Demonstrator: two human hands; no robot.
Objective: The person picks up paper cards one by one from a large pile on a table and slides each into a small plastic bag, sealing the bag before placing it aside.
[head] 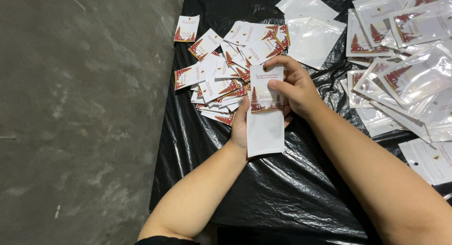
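Fingertips of the right hand (pixel 293 85) pinched the upper edge of a clear pouch (pixel 265 125), closed on it and on the printed card (pixel 264 90) seated in its mouth. The left hand (pixel 241 125) lay behind the pouch, fingers closed on its left edge and mostly hidden. The pouch hung upright between both hands, above the black plastic sheet (pixel 263 193). At 10 o'clock from the hands lay a loose pile of cards (pixel 221 70); at 2 o'clock, finished pouches (pixel 405 61) overlapped one another, with empty pouches (pixel 310 33) at 12 o'clock. Judged procedure: keep the mouth held apart with the left hand, align card edges with the pouch walls, and feed straight down without bending the corners.
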